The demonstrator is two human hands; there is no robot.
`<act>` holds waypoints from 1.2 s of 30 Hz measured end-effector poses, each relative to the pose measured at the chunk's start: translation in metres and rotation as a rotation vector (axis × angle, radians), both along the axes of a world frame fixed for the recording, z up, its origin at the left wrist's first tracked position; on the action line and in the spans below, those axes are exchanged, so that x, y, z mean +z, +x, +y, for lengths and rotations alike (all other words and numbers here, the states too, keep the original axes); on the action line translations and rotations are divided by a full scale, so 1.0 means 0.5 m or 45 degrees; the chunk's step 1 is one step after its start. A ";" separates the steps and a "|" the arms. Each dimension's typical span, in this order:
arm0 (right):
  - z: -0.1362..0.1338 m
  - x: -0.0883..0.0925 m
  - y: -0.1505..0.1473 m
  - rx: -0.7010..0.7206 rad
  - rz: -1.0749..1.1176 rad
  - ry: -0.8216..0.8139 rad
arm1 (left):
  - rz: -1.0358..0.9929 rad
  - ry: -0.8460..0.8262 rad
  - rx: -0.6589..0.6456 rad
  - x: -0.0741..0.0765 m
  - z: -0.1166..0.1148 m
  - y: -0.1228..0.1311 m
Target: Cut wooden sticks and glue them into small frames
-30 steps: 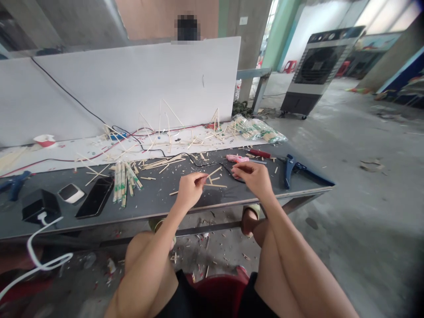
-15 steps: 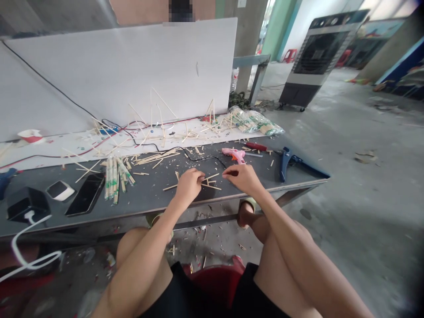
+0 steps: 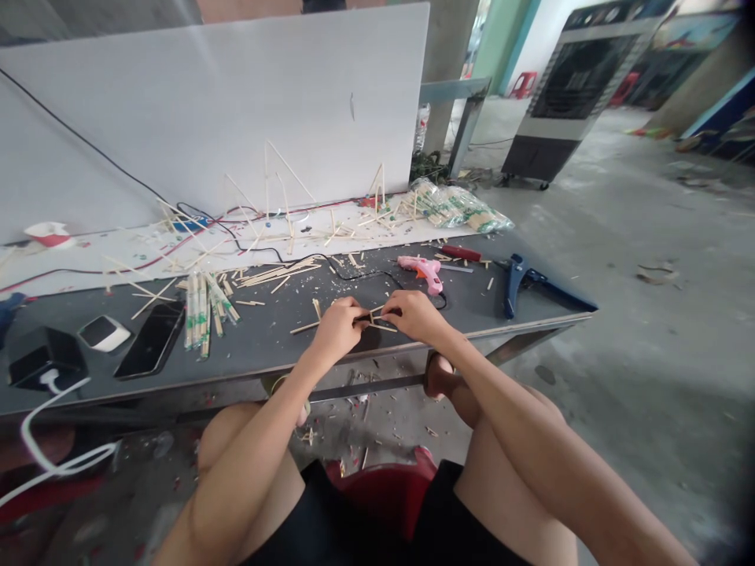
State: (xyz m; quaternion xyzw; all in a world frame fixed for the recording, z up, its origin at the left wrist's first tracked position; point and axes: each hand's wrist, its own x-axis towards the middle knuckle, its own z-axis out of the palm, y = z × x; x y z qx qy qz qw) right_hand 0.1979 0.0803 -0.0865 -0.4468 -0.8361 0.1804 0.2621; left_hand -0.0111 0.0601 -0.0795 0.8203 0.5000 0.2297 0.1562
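Observation:
Both my hands meet over a small frame of thin wooden sticks [image 3: 384, 327] near the table's front edge. My left hand [image 3: 340, 324] is closed on the frame, its fingertips pinching the sticks. From the other side my right hand [image 3: 413, 314] pinches a stick of the same frame between thumb and fingers. Part of the frame is hidden under my left hand, and one stick end sticks out to its left. Just behind my right hand lies a pink glue gun [image 3: 425, 271] with its black cord.
To the right lie a blue cutter tool [image 3: 513, 287] and a red-handled tool [image 3: 461, 253]. Wrapped stick bundles [image 3: 204, 310], a phone [image 3: 150, 342] and a black box [image 3: 47, 358] stand left. Behind are loose sticks [image 3: 283, 273], bagged sticks [image 3: 460, 206] and a white board [image 3: 236, 110].
My right hand has moved left and now pinches a stick beside my left hand. My left hand stays at the frame. The whole view has shifted slightly.

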 end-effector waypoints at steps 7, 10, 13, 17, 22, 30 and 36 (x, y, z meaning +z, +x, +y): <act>0.005 -0.002 -0.003 0.061 -0.040 0.009 | -0.107 -0.033 0.021 -0.005 0.004 0.003; 0.009 -0.005 -0.003 0.081 -0.066 0.009 | -0.149 -0.034 0.025 -0.007 0.005 0.004; 0.013 -0.008 -0.003 0.071 -0.085 0.021 | -0.162 -0.025 0.023 -0.010 0.006 0.004; 0.016 -0.010 -0.004 0.072 -0.099 0.041 | -0.156 -0.024 0.002 -0.011 0.010 0.003; 0.017 -0.003 -0.006 0.082 -0.122 0.030 | -0.128 -0.038 -0.011 -0.010 0.018 0.001; 0.015 -0.001 -0.014 0.095 -0.183 0.045 | -0.115 -0.033 -0.042 -0.008 0.018 0.001; 0.010 -0.005 -0.013 0.111 -0.187 0.066 | -0.096 -0.032 -0.047 -0.004 0.019 0.001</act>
